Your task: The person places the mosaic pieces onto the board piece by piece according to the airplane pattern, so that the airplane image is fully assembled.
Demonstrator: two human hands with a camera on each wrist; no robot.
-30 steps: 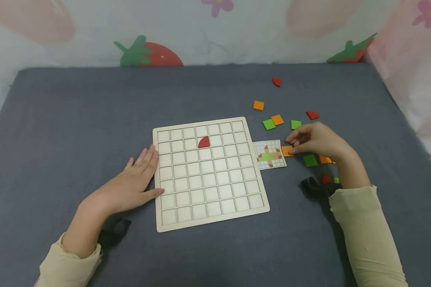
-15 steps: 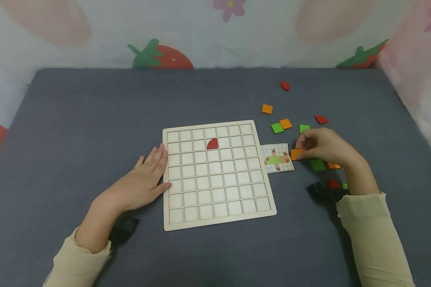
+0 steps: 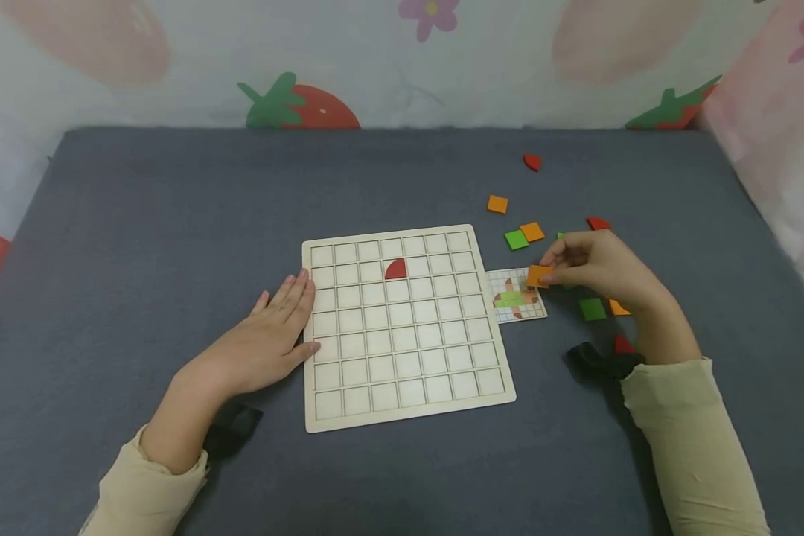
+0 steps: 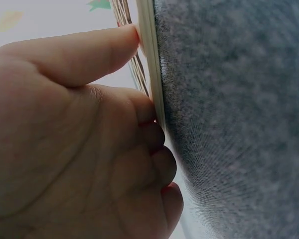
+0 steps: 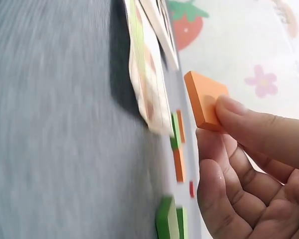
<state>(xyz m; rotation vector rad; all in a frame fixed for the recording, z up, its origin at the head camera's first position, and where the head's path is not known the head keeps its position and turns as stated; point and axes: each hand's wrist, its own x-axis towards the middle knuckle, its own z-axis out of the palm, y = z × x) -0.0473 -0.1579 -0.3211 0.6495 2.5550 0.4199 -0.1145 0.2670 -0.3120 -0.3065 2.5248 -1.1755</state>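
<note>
A pale wooden grid board (image 3: 409,335) lies in the middle of the table, with one red quarter-circle piece (image 3: 396,269) in a cell of its second row. My left hand (image 3: 261,335) rests against the board's left edge, fingers extended and thumb on the rim; the left wrist view shows the fingertips (image 4: 164,164) touching that edge. Between thumb and fingers my right hand (image 3: 599,264) pinches an orange square tile (image 5: 204,99), raised off the table. In the head view the tile overlaps the corner of a small pattern card (image 3: 512,301), which lies at the board's right edge.
Loose pieces lie right of the board: a green tile (image 3: 516,240) touching an orange tile (image 3: 532,232), another orange tile (image 3: 498,204), a red piece (image 3: 532,162), and a green tile (image 3: 592,310) near my right wrist. Some are partly hidden by the hand.
The right hand has lifted the orange tile off the table and shifted it left, over the card's corner. The left hand has stayed against the board.
</note>
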